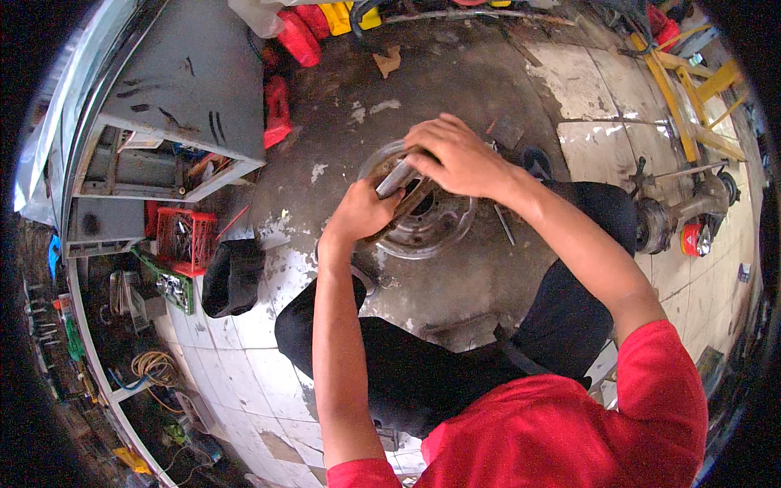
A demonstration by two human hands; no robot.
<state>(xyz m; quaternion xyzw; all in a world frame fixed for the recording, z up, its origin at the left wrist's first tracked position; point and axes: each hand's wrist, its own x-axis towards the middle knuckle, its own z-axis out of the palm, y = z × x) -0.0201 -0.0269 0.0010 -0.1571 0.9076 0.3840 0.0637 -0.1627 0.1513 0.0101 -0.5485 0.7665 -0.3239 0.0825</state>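
Roughly L to R: tall grey metal cabinet [183, 77], its shelf contents in shadow & hard to ID. Below it, red plastic basket [185, 237] w/ small metal bits, too jumbled to sort; green-edged tray [172, 283] next to it, contents also unclear. Dark bulky item [232, 278] just right of these, kind can't be told.

Mid-floor, left hand [362, 213] has fingers curled round the lower part of a silver metal cylinder [395, 179], thumb along its side, most fingertips hidden. Right hand [457, 159] covers the upper end, fingers bent & pressed together; tips & their exact grip can't be seen. Cylinder is tilted, over a round, worn steel wheel [443, 234] lying flat; hands & cylinder block much of wheel's upper L side, so contact btwn the two can't be told.

Right of wheel, thin metal rod [505, 225] on floor, upper end obscured. Far R: yellow metal frame [690, 134], cut off by fisheye rim, & greasy metal hub assembly [679, 210] w/ red can [691, 241] beside it.
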